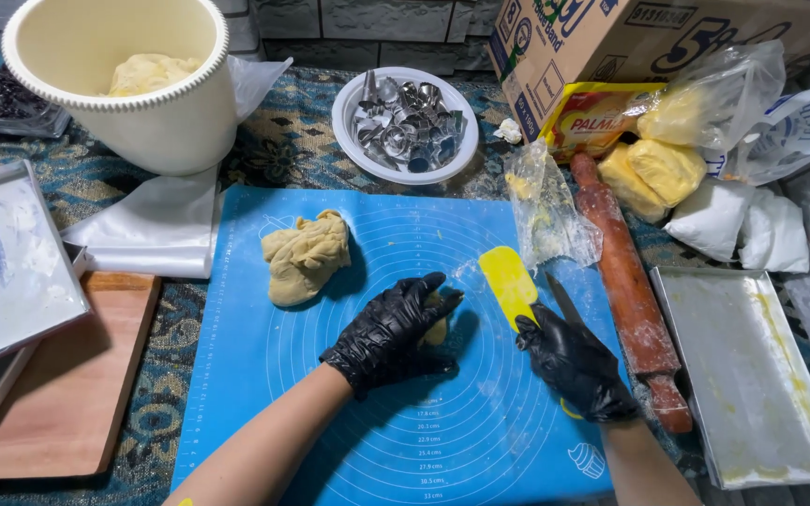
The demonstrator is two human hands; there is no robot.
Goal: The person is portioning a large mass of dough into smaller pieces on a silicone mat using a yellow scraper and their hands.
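My left hand (394,333), in a black glove, lay curled over a small piece of dough (437,328) on the blue baking mat (264,375), fingers bent around it and pressing it down. My right hand (576,365), gloved the same, was closed around the handle of a yellow scraper (508,284) whose blade rested flat on the mat just beside that piece. Farther up the mat sat a larger lump of dough (306,258). To the right lay a wooden rolling pin (628,290) and a metal tray (752,375); beyond the mat stood a white plate of metal cutters (405,122) and a cream bucket (124,84) holding more dough.
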